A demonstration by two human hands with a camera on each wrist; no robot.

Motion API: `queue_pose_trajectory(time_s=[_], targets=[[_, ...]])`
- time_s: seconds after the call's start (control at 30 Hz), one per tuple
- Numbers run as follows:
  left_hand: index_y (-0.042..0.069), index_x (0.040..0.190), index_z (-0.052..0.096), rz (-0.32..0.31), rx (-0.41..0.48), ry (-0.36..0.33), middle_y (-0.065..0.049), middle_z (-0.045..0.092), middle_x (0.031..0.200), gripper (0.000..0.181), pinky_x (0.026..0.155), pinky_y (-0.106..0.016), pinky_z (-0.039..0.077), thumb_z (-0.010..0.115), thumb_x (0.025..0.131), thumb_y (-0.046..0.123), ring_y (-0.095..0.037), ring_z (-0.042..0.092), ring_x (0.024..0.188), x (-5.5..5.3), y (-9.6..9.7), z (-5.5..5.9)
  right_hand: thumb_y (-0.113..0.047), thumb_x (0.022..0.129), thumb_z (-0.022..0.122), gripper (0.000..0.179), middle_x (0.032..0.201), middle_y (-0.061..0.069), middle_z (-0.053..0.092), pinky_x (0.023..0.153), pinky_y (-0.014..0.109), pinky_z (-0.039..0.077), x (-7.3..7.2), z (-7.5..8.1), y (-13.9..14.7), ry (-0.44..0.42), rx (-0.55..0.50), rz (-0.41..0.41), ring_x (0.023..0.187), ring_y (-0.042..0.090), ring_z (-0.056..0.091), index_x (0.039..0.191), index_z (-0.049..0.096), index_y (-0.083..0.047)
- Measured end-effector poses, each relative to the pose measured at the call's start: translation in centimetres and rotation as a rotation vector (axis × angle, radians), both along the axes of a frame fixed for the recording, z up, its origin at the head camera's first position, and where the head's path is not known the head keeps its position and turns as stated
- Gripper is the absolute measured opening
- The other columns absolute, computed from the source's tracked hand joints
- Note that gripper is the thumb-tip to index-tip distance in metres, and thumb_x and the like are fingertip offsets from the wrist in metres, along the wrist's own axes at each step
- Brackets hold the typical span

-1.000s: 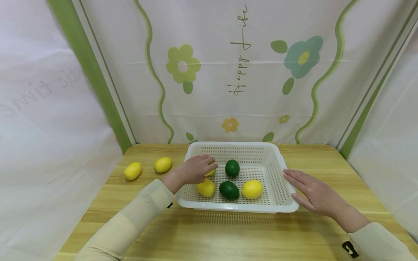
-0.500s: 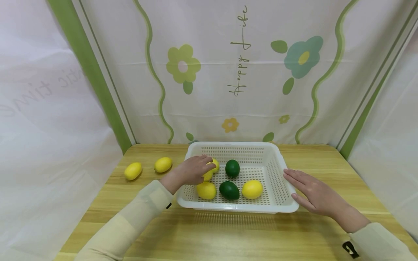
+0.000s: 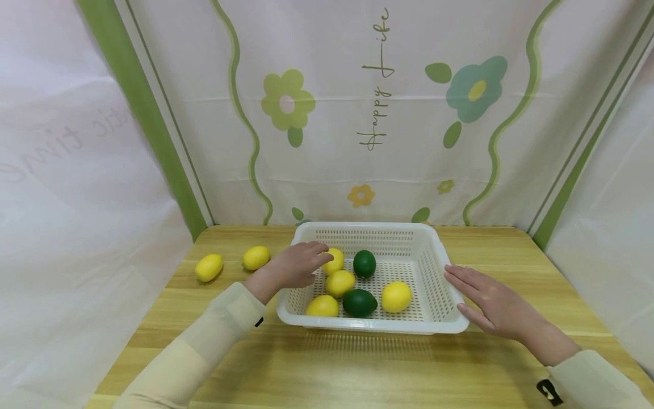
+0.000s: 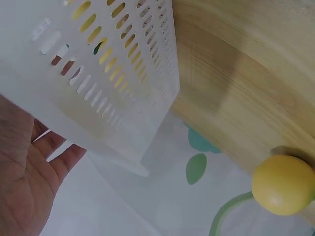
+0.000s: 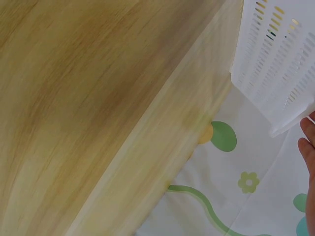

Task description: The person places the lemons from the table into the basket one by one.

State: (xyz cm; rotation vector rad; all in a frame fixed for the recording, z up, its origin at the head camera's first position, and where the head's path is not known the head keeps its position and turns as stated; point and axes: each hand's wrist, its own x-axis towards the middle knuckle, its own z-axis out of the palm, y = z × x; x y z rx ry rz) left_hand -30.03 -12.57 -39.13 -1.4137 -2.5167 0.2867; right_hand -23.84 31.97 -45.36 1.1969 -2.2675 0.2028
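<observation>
A white slotted plastic basket (image 3: 378, 325) stands on the wooden table. Inside lie several lemons, among them a back-left lemon (image 3: 334, 262), a lemon in the middle of the left side (image 3: 340, 283), a front-left lemon (image 3: 322, 307) and a right one (image 3: 396, 297). Two dark green, avocado-shaped fruits lie there too: a back one (image 3: 364, 264) and a front one (image 3: 360, 304). Over the basket's left rim hovers my left hand (image 3: 296, 266), fingers loosely extended near the back-left lemon, gripping nothing. My right hand (image 3: 498, 304) rests its straight fingers on the right rim.
Left of the basket, two more lemons lie on the table: a farther-left lemon (image 3: 209, 267) and a nearer one (image 3: 256, 258). Behind the table (image 3: 357, 369) hangs a patterned curtain (image 3: 327, 165), with white curtains at both sides.
My left hand has let go of a lemon, which now lies in the basket, and drawn back slightly left. The front-left lemon and front green fruit have shifted nearer the front wall. My right hand stays put.
</observation>
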Motion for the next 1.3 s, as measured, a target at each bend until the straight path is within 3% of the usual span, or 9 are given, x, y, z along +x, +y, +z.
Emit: queue_pose_trajectory(time_s=[0.33,0.6,0.97,1.3], targets=[[0.008,0.125,0.056,0.029,0.016,0.005,-0.011,0.056,0.126,0.048,0.093,-0.037,0.050,0.074,0.082,0.010,-0.026,0.057,0.111,0.2,-0.5,0.8,-0.043,0.104,0.035,0.060,0.139,0.018,0.051,0.114,0.021,0.017,0.0,0.1,0.0,0.012,-0.008,0.018,0.126,0.031,0.048,0.136,0.053,0.005],[0.005,0.126,0.054,0.014,0.075,0.016,-0.014,0.056,0.126,0.052,0.094,-0.039,0.050,0.078,0.080,0.009,-0.029,0.057,0.111,0.1,-1.4,2.0,-0.044,0.105,0.033,0.061,0.139,0.019,0.051,0.115,0.022,0.017,0.0,0.2,-0.1,0.011,-0.005,0.021,0.125,0.031,0.049,0.135,0.053,0.005],[0.001,0.116,0.058,-0.057,0.219,0.156,-0.018,0.060,0.113,0.052,0.082,-0.039,0.054,0.083,0.071,0.001,-0.031,0.061,0.096,0.1,-4.1,3.8,-0.044,0.104,0.034,0.061,0.138,0.019,0.052,0.115,0.021,0.016,0.0,0.2,-0.1,0.016,0.000,0.017,0.126,0.031,0.048,0.135,0.053,0.005],[-0.003,0.118,0.060,-0.014,0.298,0.136,-0.016,0.061,0.111,0.052,0.085,-0.042,0.053,0.083,0.071,0.001,-0.032,0.060,0.098,-0.1,-6.8,4.6,-0.044,0.104,0.036,0.061,0.138,0.019,0.052,0.115,0.021,0.015,0.0,0.2,0.0,0.011,0.013,0.007,0.123,0.033,0.050,0.135,0.053,0.005]])
